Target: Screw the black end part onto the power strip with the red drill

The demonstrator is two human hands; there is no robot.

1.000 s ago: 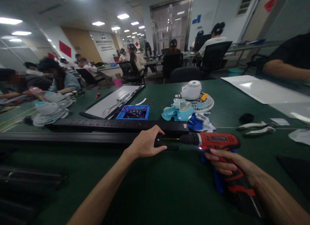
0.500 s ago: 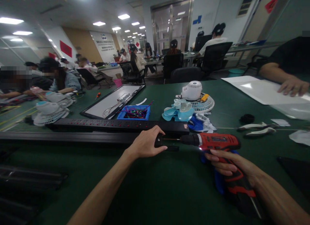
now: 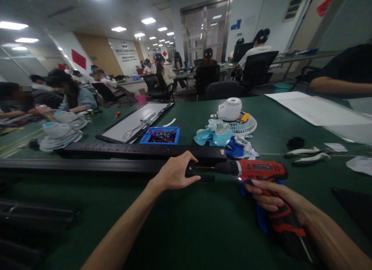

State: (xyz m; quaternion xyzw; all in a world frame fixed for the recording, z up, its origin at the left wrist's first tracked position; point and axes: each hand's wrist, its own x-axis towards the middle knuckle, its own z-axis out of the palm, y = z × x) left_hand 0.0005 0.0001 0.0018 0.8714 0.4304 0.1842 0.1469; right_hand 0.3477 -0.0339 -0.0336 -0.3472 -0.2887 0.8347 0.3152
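The drill (image 3: pixel 263 171) has a red shell of smooth, hard-looking plastic, with a matt black chuck (image 3: pixel 227 168) and a thin metal bit (image 3: pixel 205 167) that shines faintly. The long bar (image 3: pixel 87 166) is black, smooth and satin. Glossy, translucent plastic makes the pale blue fan blades (image 3: pixel 223 137); the white fan housing (image 3: pixel 228 110) looks like smooth plastic. The basket (image 3: pixel 144 139) is blue plastic, the table (image 3: pixel 186 227) smooth with a dull sheen.

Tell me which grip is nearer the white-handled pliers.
Right. The right grip, on the drill, is left of the pliers, nearer the camera; the left grip lies farther left.
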